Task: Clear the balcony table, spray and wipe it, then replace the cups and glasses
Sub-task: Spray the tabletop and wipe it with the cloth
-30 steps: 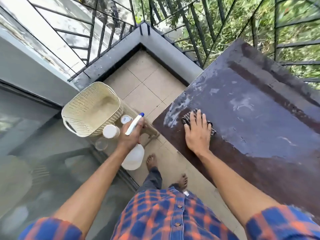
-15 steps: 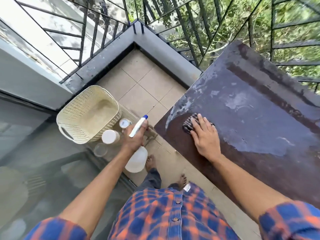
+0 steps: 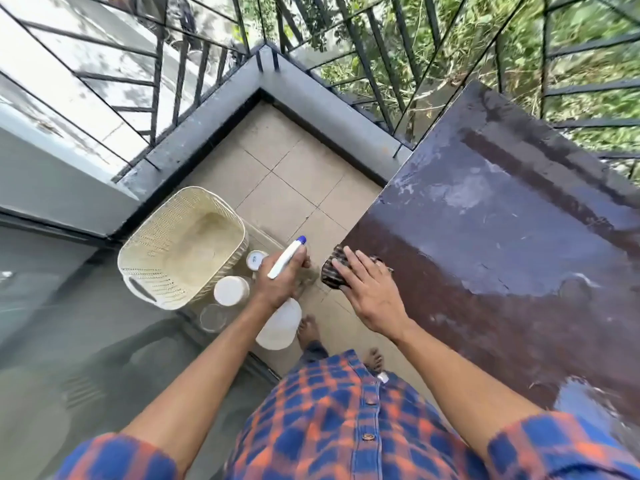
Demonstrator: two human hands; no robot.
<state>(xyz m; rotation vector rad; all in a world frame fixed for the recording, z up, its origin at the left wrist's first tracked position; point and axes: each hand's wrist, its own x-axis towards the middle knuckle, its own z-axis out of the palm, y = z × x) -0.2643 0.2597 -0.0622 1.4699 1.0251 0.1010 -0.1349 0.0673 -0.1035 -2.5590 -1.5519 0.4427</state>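
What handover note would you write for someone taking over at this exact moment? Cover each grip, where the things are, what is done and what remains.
Left grip: holds the spray bottle beside the table.
Right grip: fingers flat, pressing the dark cloth on the table's near left corner.
Things: larger white cup, smaller white cup and clear glass sit off the table, beside the cream basket.
Done: table cleared; its top looks wet from spraying.
Left: finish wiping, then return the cups and glass.

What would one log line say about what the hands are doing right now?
step: wipe | right hand: flat on cloth at table corner | left hand: grips spray bottle | cups: off table, beside basket
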